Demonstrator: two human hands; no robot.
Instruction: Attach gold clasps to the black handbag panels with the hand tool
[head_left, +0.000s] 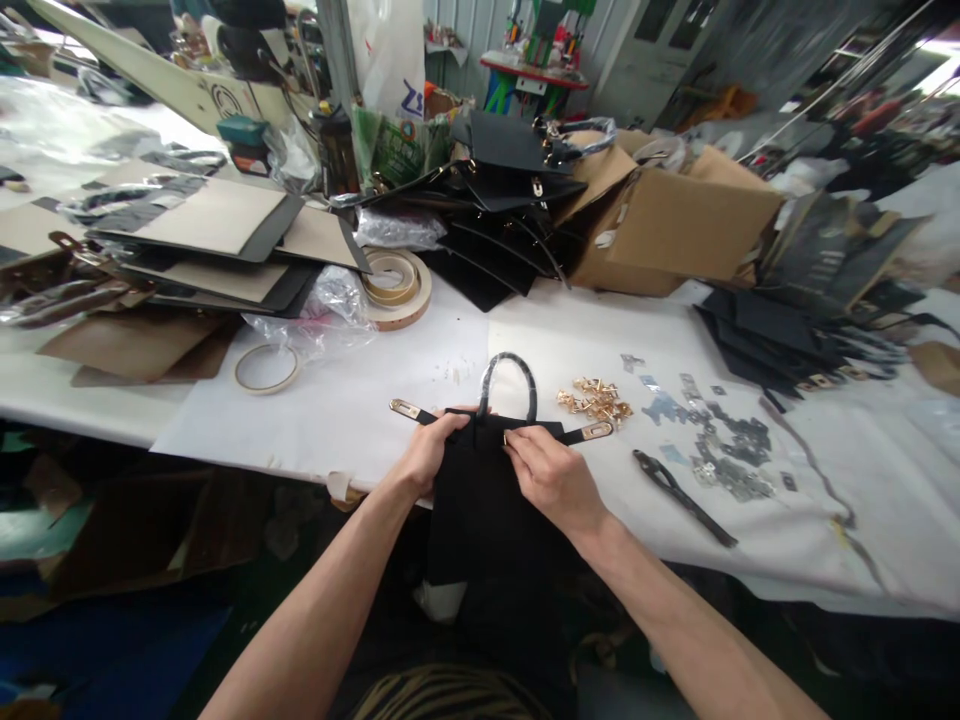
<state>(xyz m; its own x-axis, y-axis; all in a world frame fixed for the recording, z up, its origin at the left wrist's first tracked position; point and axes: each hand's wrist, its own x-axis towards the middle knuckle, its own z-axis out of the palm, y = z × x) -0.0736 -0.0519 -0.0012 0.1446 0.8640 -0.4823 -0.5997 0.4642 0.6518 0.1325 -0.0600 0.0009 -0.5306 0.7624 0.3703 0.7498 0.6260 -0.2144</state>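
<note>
A black bag panel (480,510) hangs over the table's front edge, its looped black handle (510,362) standing up at the top. Straps with gold metal plates stick out to either side, one strap plate (406,408) on the left and another strap plate (598,431) on the right. My left hand (431,450) grips the panel's upper left edge, thumb on the front. With thumb and fingertips, my right hand (551,475) pinches a small gold-coloured fitting (507,437) against the panel near the handle's right base. Its exact shape is mostly hidden by the fingers.
Right of the bag lie gold fittings (596,400), many small metal plates (735,445) and a dark hand tool (684,497). Tape rolls (266,368) and stacked panels (217,225) sit left. Behind are black bag pieces (495,240) and a cardboard box (682,225).
</note>
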